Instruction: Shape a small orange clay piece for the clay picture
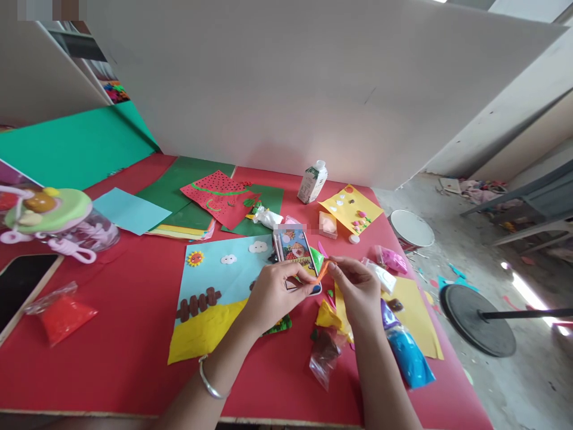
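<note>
While both hands pinch it, the orange clay strip (323,272) (curved) spans left grip (274,294) to right grip (356,288).

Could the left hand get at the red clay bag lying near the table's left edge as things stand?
Probably yes. The left hand pinches an orange clay strip together with the right hand, so it would have to let go first. Between it and the red clay bag lies only flat paper and bare red table.
</note>
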Demonstrator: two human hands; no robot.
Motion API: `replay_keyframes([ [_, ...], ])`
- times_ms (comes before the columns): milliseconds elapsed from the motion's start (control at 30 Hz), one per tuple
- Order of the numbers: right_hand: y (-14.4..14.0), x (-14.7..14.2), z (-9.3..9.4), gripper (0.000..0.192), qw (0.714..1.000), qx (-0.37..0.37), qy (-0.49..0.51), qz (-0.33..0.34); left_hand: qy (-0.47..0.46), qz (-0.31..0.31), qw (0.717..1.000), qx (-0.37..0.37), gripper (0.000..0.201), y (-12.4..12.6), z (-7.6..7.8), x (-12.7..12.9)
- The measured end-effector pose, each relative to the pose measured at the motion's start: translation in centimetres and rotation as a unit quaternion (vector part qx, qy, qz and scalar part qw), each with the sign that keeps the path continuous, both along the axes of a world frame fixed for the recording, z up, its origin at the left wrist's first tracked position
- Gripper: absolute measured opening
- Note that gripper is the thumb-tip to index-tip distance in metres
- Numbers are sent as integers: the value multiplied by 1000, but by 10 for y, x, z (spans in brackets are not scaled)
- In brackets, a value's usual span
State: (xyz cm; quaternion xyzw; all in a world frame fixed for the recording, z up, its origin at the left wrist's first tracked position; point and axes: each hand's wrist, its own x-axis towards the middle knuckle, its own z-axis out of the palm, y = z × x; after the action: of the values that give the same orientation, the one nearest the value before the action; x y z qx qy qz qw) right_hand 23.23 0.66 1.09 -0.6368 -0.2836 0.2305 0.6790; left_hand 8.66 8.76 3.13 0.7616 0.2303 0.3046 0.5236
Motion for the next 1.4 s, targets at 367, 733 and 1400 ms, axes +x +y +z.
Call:
replay_keyframes([
  [367, -3, -4, 6, 20, 980, -12, 1, 201, 25, 58, 997, 38, 9, 5, -3, 1],
  [733, 0, 1, 4, 23, 999, 1, 28, 26, -3, 2, 998, -59, 6, 3, -1, -1],
  [1400, 2, 3, -2, 27, 997, -7, 62, 44, -2, -1, 998, -69, 6, 4, -2, -1],
])
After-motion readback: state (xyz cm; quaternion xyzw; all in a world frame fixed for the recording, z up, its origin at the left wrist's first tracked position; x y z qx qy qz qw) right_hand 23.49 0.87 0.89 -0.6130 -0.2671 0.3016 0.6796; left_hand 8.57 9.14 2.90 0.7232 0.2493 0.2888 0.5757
